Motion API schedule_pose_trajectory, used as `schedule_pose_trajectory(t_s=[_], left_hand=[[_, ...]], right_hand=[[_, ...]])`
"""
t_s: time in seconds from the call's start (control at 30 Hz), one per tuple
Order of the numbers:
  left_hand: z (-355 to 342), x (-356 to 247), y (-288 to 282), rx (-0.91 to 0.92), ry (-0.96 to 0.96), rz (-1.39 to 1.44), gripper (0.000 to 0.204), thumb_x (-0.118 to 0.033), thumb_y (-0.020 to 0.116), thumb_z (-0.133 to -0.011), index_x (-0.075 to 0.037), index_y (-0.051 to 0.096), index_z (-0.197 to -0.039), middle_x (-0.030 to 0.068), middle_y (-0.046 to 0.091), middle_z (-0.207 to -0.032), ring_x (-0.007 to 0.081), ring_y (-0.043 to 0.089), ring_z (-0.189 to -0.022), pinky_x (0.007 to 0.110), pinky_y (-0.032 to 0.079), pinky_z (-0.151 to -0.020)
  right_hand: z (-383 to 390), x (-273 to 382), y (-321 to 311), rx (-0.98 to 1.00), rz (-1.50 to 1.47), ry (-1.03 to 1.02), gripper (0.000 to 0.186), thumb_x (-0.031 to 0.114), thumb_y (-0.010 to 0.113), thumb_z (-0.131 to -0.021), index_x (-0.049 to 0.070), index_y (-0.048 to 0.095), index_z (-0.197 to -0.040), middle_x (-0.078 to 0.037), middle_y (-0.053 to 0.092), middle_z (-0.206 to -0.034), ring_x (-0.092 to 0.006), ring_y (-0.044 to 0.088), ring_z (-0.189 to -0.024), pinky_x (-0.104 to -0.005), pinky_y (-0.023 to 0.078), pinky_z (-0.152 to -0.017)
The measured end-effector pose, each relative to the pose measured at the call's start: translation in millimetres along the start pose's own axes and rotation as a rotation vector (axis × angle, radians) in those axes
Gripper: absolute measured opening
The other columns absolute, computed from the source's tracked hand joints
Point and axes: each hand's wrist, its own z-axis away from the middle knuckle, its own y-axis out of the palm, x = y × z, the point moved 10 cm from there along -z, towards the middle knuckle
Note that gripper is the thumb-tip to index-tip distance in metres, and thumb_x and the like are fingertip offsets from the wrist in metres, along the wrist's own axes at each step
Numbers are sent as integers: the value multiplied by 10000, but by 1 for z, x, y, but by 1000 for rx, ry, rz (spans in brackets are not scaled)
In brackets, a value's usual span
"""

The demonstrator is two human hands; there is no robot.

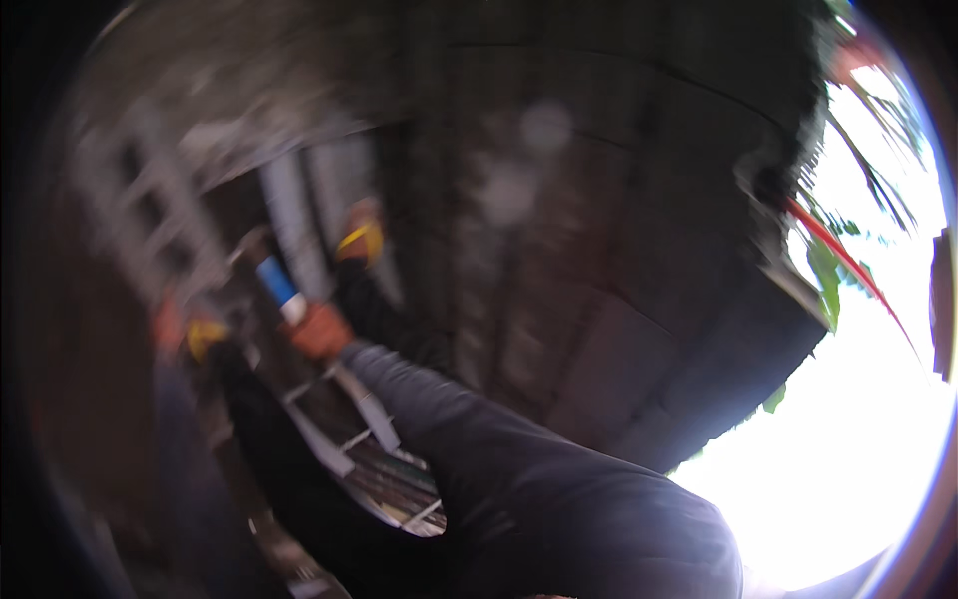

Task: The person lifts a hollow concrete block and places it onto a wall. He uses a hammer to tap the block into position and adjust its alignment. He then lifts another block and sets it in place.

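Right hand (319, 331) on blue-white tube (278, 288) (blurred), ladder (344, 439) below

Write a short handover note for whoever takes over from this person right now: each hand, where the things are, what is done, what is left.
Right hand: orange glove, grip closed on the lower end of the blue and white tube, held up near the dark wall.
Left hand: orange and yellow glove, lower left; the blur hides whether it holds anything.
Third gloved hand: higher up; I cannot tell whose it is.
Metal ladder: below the arms.
Done: the tube is in hand.
Left: the picture is too blurred to tell.
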Motion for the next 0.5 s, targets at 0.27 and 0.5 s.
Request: schedule_pose_trajectory(t_s=[0.27,0.5], left_hand=[[27,-110,-9,-289,-381,262,805,-538,601,-908,-113,354,-1545,258,490,-1464,386,490,-1343,460,361,-1149],[67,-110,-14,-372,-520,457,970,-759,576,-818,-80,433,-1495,236,499,-1473,373,456,-1377,446,316,-1165]], right_hand=[[24,-1,-35,-14,-38,-32,403,344,714,-896,-12,619,-1059,-129,659,-745,-219,659,-613,-380,535,-546],[59,43,-58,-83,75,-100,377,349,669,-931,-7,567,-1005,-118,608,-686,-214,606,-562,-372,489,-535]])
